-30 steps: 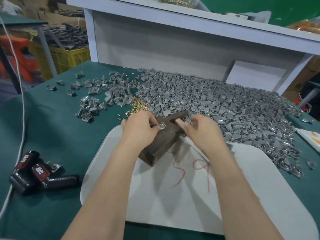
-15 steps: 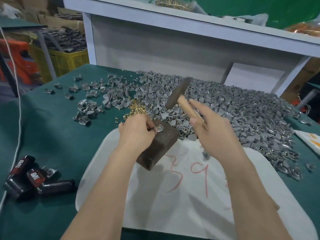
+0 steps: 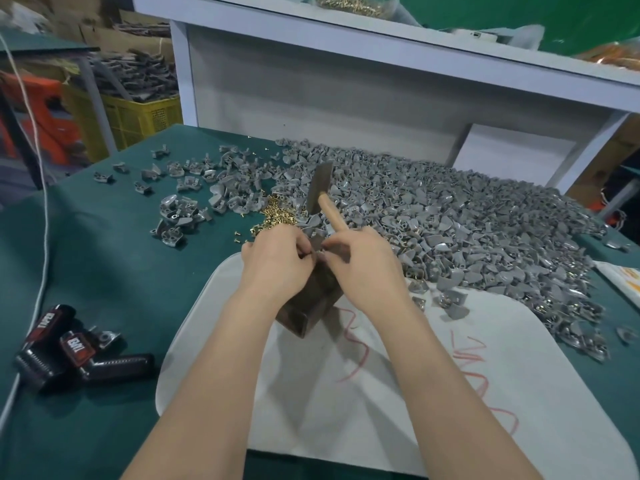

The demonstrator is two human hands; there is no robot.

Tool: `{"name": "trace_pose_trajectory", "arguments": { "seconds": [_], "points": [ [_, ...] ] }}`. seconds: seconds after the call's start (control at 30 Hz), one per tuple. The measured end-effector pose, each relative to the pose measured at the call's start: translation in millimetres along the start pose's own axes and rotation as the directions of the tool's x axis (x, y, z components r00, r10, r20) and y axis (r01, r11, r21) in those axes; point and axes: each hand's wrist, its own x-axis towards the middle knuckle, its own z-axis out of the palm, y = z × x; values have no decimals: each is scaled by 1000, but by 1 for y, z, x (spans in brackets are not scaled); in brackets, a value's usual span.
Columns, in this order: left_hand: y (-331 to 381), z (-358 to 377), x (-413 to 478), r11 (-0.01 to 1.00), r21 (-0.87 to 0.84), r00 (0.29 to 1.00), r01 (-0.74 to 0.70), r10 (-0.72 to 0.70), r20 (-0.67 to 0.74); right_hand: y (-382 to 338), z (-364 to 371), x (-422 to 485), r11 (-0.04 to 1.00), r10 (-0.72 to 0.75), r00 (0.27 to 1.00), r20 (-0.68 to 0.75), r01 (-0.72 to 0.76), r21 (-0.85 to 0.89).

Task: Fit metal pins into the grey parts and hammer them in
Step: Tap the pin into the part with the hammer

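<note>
Grey parts (image 3: 450,209), brass pins (image 3: 277,216), green tablecloth (image 3: 104,244), white board (image 3: 346,410) with red scribbles.

Left hand (image 3: 277,263) and right hand (image 3: 363,268) are bare, like both forearms (image 3: 214,362).

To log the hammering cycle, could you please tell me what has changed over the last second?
The right hand lifted the hammer off the dark block, then dropped back beside the left hand, hammer head still tilted up. The left hand kept pinching the grey part on the block; block and white board stayed put.
</note>
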Motion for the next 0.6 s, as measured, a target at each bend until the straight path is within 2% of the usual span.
{"name": "trace_pose_trajectory", "arguments": {
  "seconds": [0.27, 0.6],
  "points": [
    [-1, 1, 1, 1000, 16, 1000, 10, -10, 10, -4, 9, 8, 999, 15, 999, -31, -16, -31],
    [2, -1, -1, 1000, 8, 1000, -8, 8, 16, -8, 4, 15, 994, 100, 994, 42, -102, 30]
  ]
}}
